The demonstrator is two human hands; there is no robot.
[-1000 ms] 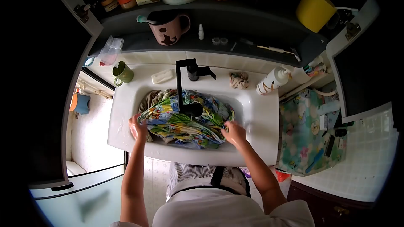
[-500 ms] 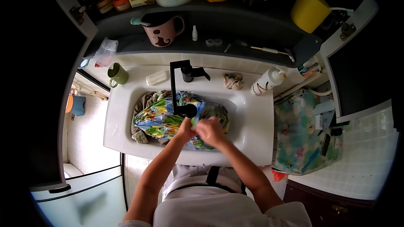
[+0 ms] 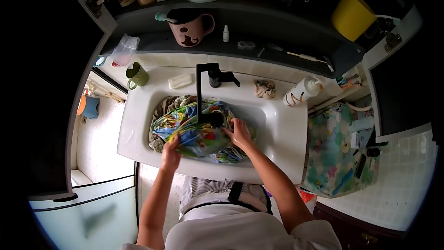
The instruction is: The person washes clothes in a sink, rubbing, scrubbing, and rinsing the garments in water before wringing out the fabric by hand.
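Observation:
A wet, colourful patterned cloth (image 3: 189,134) lies bunched in the white sink (image 3: 282,153), partly in water. My left hand (image 3: 171,154) grips its near edge, left of the black faucet (image 3: 199,95). On the right, my right hand (image 3: 240,134) holds another part of the cloth, fingers bent around it. Between my hands the cloth is stretched and slightly blurred. A brownish cloth (image 3: 165,106) is bunched at the sink's left end, beside the patterned one.
Along the sink's back rim are a green cup (image 3: 137,76), a soap bar (image 3: 180,81), a crumpled cloth (image 3: 265,89) and a pump bottle (image 3: 303,91). Above is a dark shelf (image 3: 152,41) with a pink mug (image 3: 188,30). Open cabinet doors flank both sides.
My hands were apart at the cloth's two ends, then came together below the faucet. Now they are apart again, with the cloth spread between them.

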